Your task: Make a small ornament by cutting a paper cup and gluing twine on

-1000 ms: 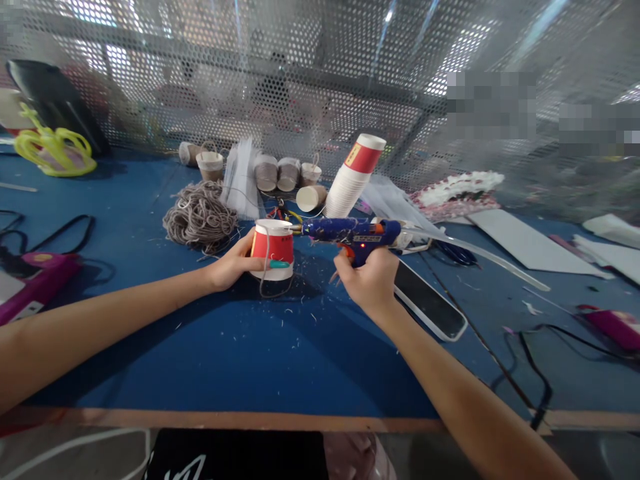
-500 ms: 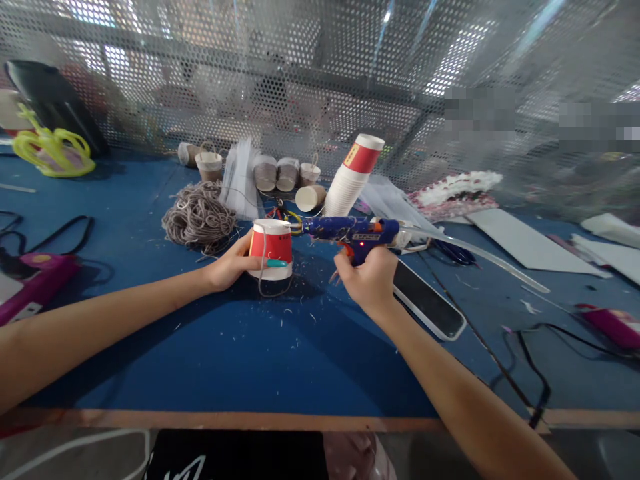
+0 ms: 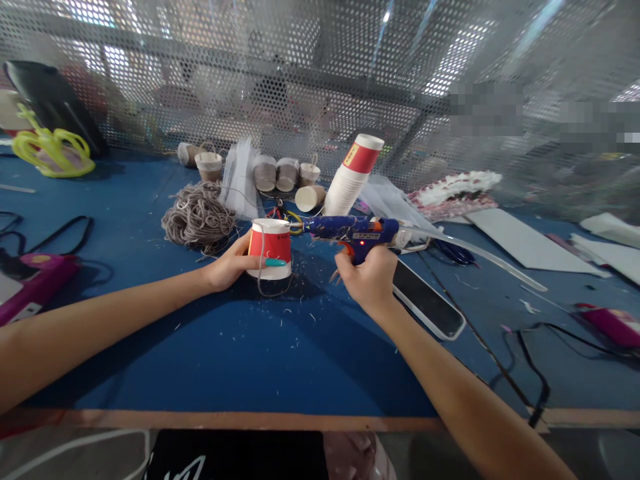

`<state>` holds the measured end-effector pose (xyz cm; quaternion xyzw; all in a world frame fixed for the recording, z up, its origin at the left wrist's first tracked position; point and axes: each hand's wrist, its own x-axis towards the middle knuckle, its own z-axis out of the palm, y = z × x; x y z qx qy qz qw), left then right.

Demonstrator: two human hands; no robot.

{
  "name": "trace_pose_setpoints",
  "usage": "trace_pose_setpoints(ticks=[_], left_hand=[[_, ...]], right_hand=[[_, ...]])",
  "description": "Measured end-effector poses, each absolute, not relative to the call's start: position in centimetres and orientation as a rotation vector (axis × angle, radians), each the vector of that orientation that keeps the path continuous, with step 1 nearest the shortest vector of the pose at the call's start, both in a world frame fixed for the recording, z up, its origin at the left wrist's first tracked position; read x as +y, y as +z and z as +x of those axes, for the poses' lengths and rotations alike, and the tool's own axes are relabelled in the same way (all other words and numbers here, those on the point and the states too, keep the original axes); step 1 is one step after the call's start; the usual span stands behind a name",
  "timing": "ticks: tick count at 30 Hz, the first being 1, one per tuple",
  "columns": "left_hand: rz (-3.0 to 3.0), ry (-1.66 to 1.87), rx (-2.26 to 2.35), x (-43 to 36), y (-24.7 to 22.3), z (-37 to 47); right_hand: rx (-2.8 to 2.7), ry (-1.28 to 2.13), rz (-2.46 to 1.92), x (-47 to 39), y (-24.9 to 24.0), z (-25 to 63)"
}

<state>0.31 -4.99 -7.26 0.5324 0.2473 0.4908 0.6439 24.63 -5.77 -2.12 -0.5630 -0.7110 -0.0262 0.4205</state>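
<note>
My left hand (image 3: 231, 265) is wrapped round a red and white paper cup (image 3: 275, 245), held upside down, the thumb pressed on its front. A grey cord (image 3: 261, 267) runs down the cup's side and loops below it. In my right hand (image 3: 370, 277) is a blue glue gun (image 3: 345, 229), with a finger at its orange trigger. Its nozzle is at the cup's upper right edge; whether it touches cannot be made out. A long clear glue stick (image 3: 480, 253) sticks out of the gun's back.
Behind the cup lie a grey cord bundle (image 3: 199, 215), small wrapped cups (image 3: 265, 173) and a leaning cup stack (image 3: 353, 175). A phone (image 3: 427, 300) lies beside my right wrist. Magenta glue guns (image 3: 43, 280) are at both sides, before a perforated metal screen (image 3: 300, 80).
The cup and the glue gun's nozzle have shifted very slightly to the left. Both hands keep their holds.
</note>
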Motion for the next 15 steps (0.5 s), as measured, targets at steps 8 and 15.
trace_pose_setpoints(ticks=[8,15], left_hand=[[1.201,1.112,0.533,-4.9,-7.33,0.33],[1.202,1.11,0.53,-5.0,-7.13,0.39]], right_hand=[[-1.765,-0.065,-1.42,-5.64,-2.1,24.72],[-1.762,-0.013,-1.443,-5.49,-2.38,24.9]])
